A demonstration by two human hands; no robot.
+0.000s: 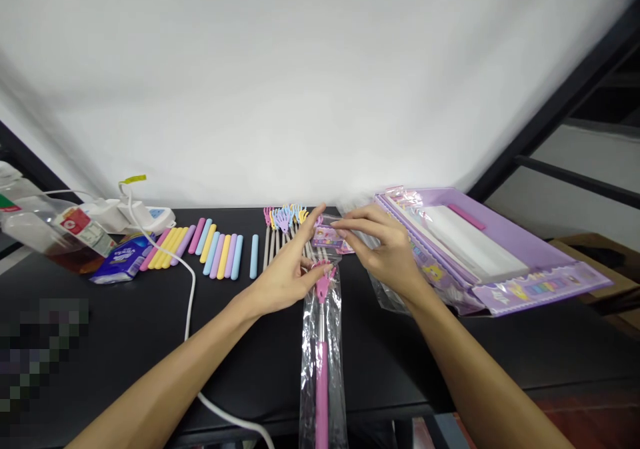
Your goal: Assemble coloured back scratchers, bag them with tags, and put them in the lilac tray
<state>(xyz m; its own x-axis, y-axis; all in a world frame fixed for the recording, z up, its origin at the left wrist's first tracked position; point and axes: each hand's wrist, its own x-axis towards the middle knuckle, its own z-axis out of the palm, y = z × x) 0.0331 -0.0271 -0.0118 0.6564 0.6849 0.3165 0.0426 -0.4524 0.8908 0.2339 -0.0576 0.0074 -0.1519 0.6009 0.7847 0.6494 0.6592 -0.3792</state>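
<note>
A pink back scratcher (321, 362) lies in a clear plastic sleeve (334, 369) on the black table, its claw end toward me at mid-table. Both hands work at the sleeve's top. My left hand (287, 272) pinches one side of a small printed pink card (327, 236) with thumb and forefinger. On the card's other side my right hand (385, 249) grips it, fingers curled. Just behind the hands lie several more scratchers (283, 226) with pastel claws and grey shafts.
Several pastel handle sleeves (215, 249) lie in a row at the left. A purple display box (540, 282) sits at the right. Far left: a tissue pack (123, 259), a white power strip (130, 216) with a cable (190, 302), a bottle (45, 232). A white wall stands behind.
</note>
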